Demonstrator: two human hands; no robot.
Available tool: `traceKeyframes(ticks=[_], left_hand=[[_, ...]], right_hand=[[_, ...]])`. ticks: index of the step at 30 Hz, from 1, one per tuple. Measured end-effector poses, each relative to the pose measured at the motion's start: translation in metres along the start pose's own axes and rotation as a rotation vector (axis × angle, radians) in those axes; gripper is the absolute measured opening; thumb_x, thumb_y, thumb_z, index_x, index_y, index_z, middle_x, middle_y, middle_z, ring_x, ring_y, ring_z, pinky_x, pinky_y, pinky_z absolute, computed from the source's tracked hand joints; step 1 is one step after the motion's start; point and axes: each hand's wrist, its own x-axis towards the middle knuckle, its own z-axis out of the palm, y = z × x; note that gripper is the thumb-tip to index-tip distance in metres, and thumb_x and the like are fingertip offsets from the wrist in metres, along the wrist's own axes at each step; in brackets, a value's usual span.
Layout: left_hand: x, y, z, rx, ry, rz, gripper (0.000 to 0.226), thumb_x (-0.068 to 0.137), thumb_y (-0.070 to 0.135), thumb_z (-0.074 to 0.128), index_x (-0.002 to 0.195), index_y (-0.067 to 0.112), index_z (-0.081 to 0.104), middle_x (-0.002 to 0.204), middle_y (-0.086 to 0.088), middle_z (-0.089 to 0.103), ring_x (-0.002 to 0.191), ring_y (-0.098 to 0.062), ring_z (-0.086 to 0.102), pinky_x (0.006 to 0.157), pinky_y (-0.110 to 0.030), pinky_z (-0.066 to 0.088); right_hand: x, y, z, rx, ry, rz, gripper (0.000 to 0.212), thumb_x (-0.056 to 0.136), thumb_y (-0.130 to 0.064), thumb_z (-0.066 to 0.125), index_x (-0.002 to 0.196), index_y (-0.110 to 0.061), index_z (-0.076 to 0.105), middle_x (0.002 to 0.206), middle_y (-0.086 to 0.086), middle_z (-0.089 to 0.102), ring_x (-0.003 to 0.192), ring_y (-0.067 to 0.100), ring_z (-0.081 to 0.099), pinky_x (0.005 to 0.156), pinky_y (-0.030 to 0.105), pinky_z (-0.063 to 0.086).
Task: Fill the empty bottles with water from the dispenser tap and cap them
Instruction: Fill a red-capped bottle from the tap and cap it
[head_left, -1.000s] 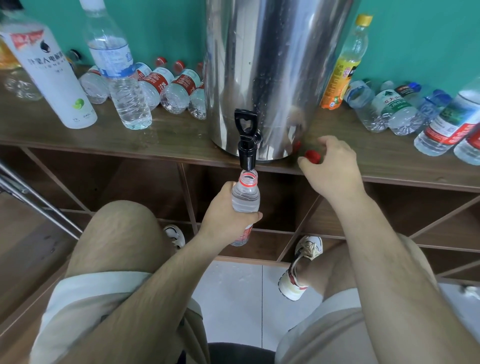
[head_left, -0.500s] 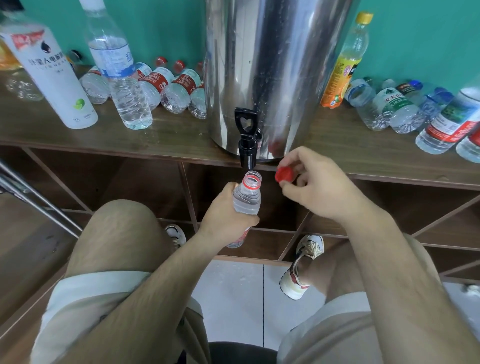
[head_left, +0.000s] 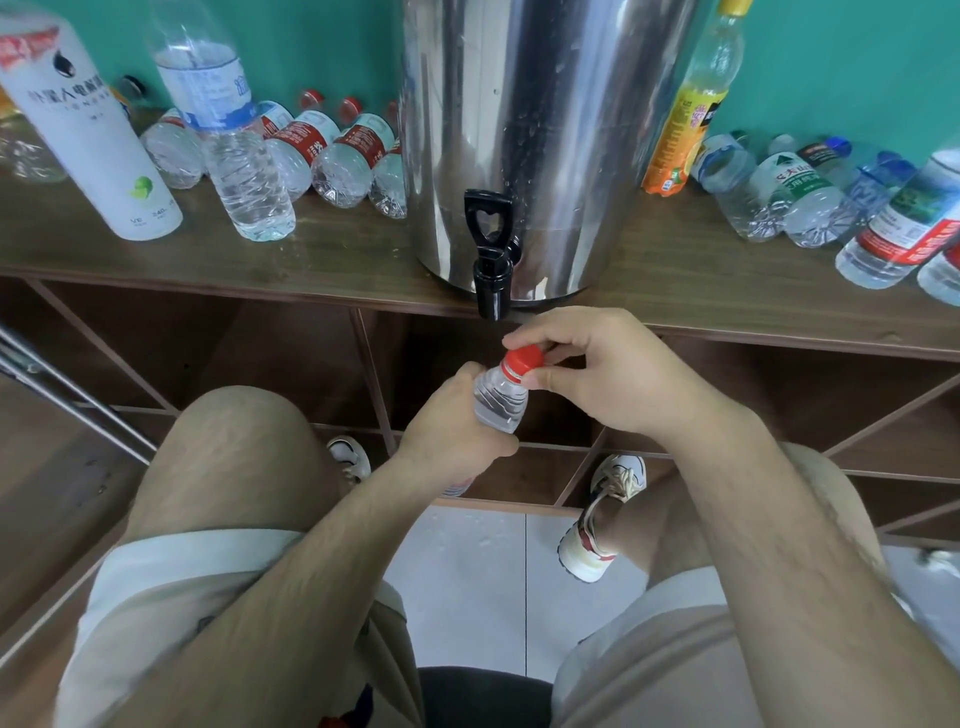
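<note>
My left hand (head_left: 451, 431) grips a small clear water bottle (head_left: 501, 402) around its body, just below the black tap (head_left: 491, 265) of the steel dispenser (head_left: 545, 130). The bottle holds water and leans slightly to the right. A red cap (head_left: 523, 359) sits on its neck, and my right hand (head_left: 602, 374) pinches that cap between thumb and fingers. The tap handle stands upright and no water runs from the spout.
The dispenser stands on a brown wooden shelf (head_left: 675, 270). Left of it lie several filled red-label bottles (head_left: 337, 150), a tall clear bottle (head_left: 228, 135) and a white bottle (head_left: 88, 140). Several bottles (head_left: 800, 192) and an orange drink bottle (head_left: 691, 104) are at the right.
My right hand picked the red cap up from the shelf edge and brought it onto the bottle's neck. My left hand lowered the bottle away from the spout.
</note>
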Motion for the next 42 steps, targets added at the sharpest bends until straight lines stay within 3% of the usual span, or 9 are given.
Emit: traceKeyframes(ticks=[5, 9, 13, 17, 21, 27, 30, 33, 42], left_hand=[[-0.001, 0.002, -0.001, -0.006, -0.016, -0.006, 0.059, 0.08, 0.017, 0.085, 0.128, 0.019, 0.05, 0.104, 0.002, 0.059, 0.093, -0.018, 0.063, 0.073, -0.025, 0.047], [-0.004, 0.004, -0.001, 0.008, -0.017, -0.001, 0.06, 0.078, 0.019, 0.085, 0.126, 0.021, 0.049, 0.103, 0.003, 0.06, 0.094, -0.018, 0.065, 0.086, -0.04, 0.057], [-0.005, 0.006, 0.0, 0.012, -0.04, 0.013, 0.064, 0.079, 0.02, 0.085, 0.131, 0.022, 0.048, 0.109, 0.003, 0.061, 0.099, -0.019, 0.064, 0.094, -0.047, 0.058], [-0.005, 0.008, -0.004, -0.044, -0.078, 0.068, 0.059, 0.075, 0.013, 0.084, 0.124, 0.021, 0.053, 0.104, 0.002, 0.063, 0.096, -0.017, 0.066, 0.091, -0.049, 0.059], [-0.004, 0.01, -0.01, -0.127, -0.1, 0.136, 0.051, 0.073, 0.003, 0.081, 0.115, 0.016, 0.057, 0.102, -0.005, 0.066, 0.094, -0.02, 0.069, 0.088, -0.05, 0.059], [-0.006, 0.002, 0.004, -0.06, -0.047, 0.041, 0.057, 0.074, 0.01, 0.084, 0.12, 0.022, 0.053, 0.102, 0.003, 0.062, 0.095, -0.019, 0.065, 0.084, -0.042, 0.057], [-0.002, 0.0, -0.001, -0.145, -0.099, 0.019, 0.054, 0.069, 0.006, 0.083, 0.109, 0.028, 0.055, 0.097, 0.003, 0.064, 0.091, -0.016, 0.066, 0.075, -0.032, 0.054], [0.0, 0.002, -0.008, -0.178, -0.167, 0.045, 0.055, 0.064, 0.009, 0.08, 0.112, 0.025, 0.06, 0.097, 0.001, 0.067, 0.094, -0.016, 0.068, 0.083, -0.037, 0.057], [-0.011, 0.003, 0.006, -0.118, 0.035, 0.091, 0.072, 0.076, 0.023, 0.082, 0.137, 0.025, 0.044, 0.115, 0.005, 0.064, 0.102, -0.018, 0.066, 0.091, -0.049, 0.058]], right_hand=[[0.002, -0.002, -0.002, -0.056, -0.034, 0.023, 0.037, 0.09, -0.004, 0.079, 0.124, -0.019, 0.077, 0.118, -0.004, 0.07, 0.105, 0.011, 0.069, 0.1, 0.031, 0.057], [0.006, -0.007, 0.0, -0.252, -0.033, 0.123, 0.025, 0.093, -0.043, 0.075, 0.107, -0.022, 0.075, 0.095, -0.012, 0.061, 0.084, 0.009, 0.061, 0.08, 0.035, 0.057], [0.01, -0.004, 0.008, -0.396, -0.017, 0.188, 0.043, 0.095, -0.068, 0.056, 0.082, -0.027, 0.054, 0.079, -0.006, 0.056, 0.07, 0.014, 0.055, 0.057, 0.033, 0.04], [0.011, 0.001, 0.016, -0.561, 0.085, 0.011, 0.048, 0.098, -0.07, 0.045, 0.075, -0.028, 0.042, 0.072, -0.01, 0.049, 0.07, 0.011, 0.047, 0.053, 0.03, 0.03], [0.017, -0.001, 0.017, -0.609, 0.183, -0.228, 0.046, 0.105, -0.049, 0.045, 0.068, -0.022, 0.045, 0.068, -0.009, 0.049, 0.077, 0.015, 0.046, 0.054, 0.028, 0.026], [0.02, -0.001, 0.047, -0.67, 0.2, 0.311, 0.06, 0.101, -0.047, 0.036, 0.05, -0.018, 0.047, 0.052, -0.003, 0.047, 0.05, 0.014, 0.042, 0.05, 0.026, 0.022], [0.016, 0.006, 0.036, -0.702, 0.145, -0.022, 0.06, 0.099, -0.057, 0.042, 0.052, -0.019, 0.044, 0.052, -0.006, 0.044, 0.052, 0.014, 0.04, 0.05, 0.027, 0.023], [0.022, 0.011, 0.02, -0.6, 0.078, -0.254, 0.057, 0.098, -0.055, 0.043, 0.057, -0.015, 0.046, 0.057, -0.003, 0.045, 0.064, 0.02, 0.044, 0.054, 0.032, 0.034], [0.027, -0.003, 0.051, -0.639, 0.326, 0.422, 0.059, 0.093, -0.056, 0.039, 0.051, -0.016, 0.05, 0.053, -0.002, 0.049, 0.051, 0.015, 0.041, 0.051, 0.026, 0.022]])
